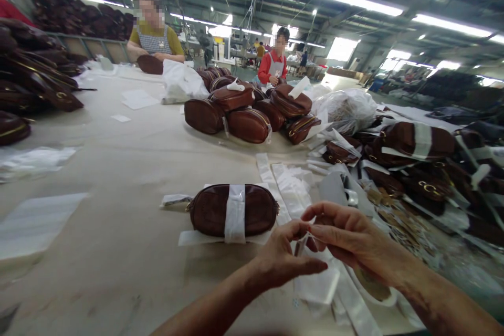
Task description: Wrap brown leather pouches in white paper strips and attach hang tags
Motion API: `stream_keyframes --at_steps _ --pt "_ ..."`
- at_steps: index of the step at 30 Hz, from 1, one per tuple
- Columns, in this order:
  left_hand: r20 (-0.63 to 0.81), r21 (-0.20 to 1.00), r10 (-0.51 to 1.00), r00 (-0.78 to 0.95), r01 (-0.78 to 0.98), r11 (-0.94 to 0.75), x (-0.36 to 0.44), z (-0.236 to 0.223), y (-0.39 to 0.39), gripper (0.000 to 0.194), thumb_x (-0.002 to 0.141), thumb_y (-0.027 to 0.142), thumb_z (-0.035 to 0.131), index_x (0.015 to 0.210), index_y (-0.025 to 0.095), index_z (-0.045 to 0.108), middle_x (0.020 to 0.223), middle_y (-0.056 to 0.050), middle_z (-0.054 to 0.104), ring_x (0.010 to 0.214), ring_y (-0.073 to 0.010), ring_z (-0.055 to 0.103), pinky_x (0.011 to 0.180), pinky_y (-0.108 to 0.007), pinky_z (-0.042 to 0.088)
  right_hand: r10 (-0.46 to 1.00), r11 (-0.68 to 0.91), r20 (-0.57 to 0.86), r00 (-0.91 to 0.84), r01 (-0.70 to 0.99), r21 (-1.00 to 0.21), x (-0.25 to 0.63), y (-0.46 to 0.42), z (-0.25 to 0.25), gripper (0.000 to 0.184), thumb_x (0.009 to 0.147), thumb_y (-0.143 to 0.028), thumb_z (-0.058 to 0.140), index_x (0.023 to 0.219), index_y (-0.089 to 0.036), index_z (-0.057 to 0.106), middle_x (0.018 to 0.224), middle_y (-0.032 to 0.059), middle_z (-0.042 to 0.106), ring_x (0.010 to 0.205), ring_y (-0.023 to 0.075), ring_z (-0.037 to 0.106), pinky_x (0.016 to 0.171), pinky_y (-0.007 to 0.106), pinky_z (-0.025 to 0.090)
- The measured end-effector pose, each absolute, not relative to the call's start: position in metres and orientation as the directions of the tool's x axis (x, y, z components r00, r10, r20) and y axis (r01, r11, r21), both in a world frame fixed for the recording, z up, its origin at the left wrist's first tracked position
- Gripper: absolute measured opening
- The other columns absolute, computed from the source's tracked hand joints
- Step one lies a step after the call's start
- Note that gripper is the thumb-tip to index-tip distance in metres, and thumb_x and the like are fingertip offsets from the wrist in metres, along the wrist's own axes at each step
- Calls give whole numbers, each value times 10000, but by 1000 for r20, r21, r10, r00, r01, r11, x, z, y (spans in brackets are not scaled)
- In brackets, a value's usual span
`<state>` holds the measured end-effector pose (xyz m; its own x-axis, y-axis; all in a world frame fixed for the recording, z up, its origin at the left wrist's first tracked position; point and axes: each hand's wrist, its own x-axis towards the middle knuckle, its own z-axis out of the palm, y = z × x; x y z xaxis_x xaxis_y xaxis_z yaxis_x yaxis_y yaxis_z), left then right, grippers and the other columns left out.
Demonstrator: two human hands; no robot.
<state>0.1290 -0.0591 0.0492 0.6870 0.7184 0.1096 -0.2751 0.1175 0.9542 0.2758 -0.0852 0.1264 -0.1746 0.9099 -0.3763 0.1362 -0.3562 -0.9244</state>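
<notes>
Our left hand (280,256) has its thumb and forefinger curved apart, and our right hand (348,235) bends its thumb and forefinger inward to meet the left fingertips. A thin, clear-looking piece (301,247) shows between them, but blur keeps us from telling which hand, if either, grips it. The dark brown bag (208,210) lies on the table (134,273), just left of our fingers and on the far side of our left wrist, with a white band (235,212) across its middle and a pale sheet (192,238) beneath. We judge the likeliest slip to be the piece itself: something so thin could fold, cling to a finger or drop among the white strips (289,184) to the right, where it would be hard to pick out. Our left wrist is so near the bag's right end that a careless sweep could nudge it or drag the sheet askew. The loose roll (374,286) under our right forearm might also get knocked.
</notes>
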Motion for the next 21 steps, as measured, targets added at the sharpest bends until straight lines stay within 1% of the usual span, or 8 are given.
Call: stream_keyframes --at_steps 2,5,8,10,14,17,19,21 --pt "97 969 754 649 -234 77 129 47 -60 285 632 278 739 830 138 588 745 14 542 688 -111 485 642 -224 387 906 -383 -396 -148 110 -917 277 -86 132 408 681 -469 735 934 -177 602 639 -31 554 431 25 353 377 169 206" --pt "77 995 816 573 3 -96 125 43 -60 344 631 244 755 919 146 595 721 23 552 656 -118 487 629 -243 384 910 -398 -405 -87 83 -914 279 -87 137 435 623 -450 780 913 -171 615 610 -40 533 415 13 320 371 162 183" --pt "150 913 860 487 265 -309 123 38 -58 375 603 237 799 907 144 600 796 -24 617 743 -184 550 696 -307 418 919 -388 -394 -34 115 -914 282 -88 137 438 585 -459 795 865 -166 627 593 -39 522 415 15 326 373 161 197" --pt "211 841 862 461 363 -401 122 34 -57 385 598 245 808 902 138 596 846 -57 644 789 -229 581 721 -351 444 930 -362 -368 0 177 -915 284 -89 136 442 582 -488 783 844 -165 633 589 -31 532 408 20 336 365 163 210" --pt "295 749 846 444 442 -494 121 28 -56 409 615 270 800 936 140 581 906 -85 663 820 -271 607 733 -411 481 965 -261 -229 128 356 -897 286 -90 135 441 592 -539 745 814 -170 650 611 -4 583 404 37 361 355 175 268" --pt "311 707 836 453 478 -522 118 26 -55 373 632 242 776 932 149 576 903 -85 663 815 -270 611 724 -408 492 978 -194 -135 161 445 -874 286 -92 137 397 613 -542 718 781 -185 669 585 -9 572 403 45 362 356 181 291" --pt "302 707 836 459 480 -519 117 25 -55 340 648 216 750 932 152 573 900 -87 658 810 -260 610 716 -384 493 983 -171 -115 144 476 -863 286 -92 138 372 621 -541 709 753 -195 678 561 -14 555 400 48 354 350 182 287" --pt "287 745 843 455 447 -495 115 24 -55 330 672 221 730 952 154 568 905 -88 652 820 -248 609 721 -358 487 985 -163 -110 135 493 -855 287 -93 139 359 629 -542 706 747 -204 686 563 -11 556 401 51 357 348 183 288"
